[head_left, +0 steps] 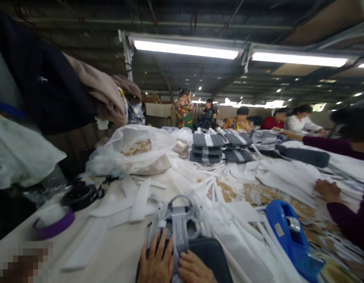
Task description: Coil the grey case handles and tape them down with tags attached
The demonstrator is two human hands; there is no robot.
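At the bottom middle of the head view lies a dark grey padded panel, with a light grey strap running lengthwise over it. My left hand lies flat left of the strap, fingers stretched out on the piece. Bent and held together, the fingers of my right hand press at the strap's right edge; its thumb is hidden. Beyond my fingers, a grey looped handle and grey mesh-like parts stick out at the far end of the panel.
Left are a purple tape roll, a black roll and white strips. A blue tape dispenser stands right. Behind are a plastic bag and stacked grey panels. A co-worker's hand rests on white material at right.
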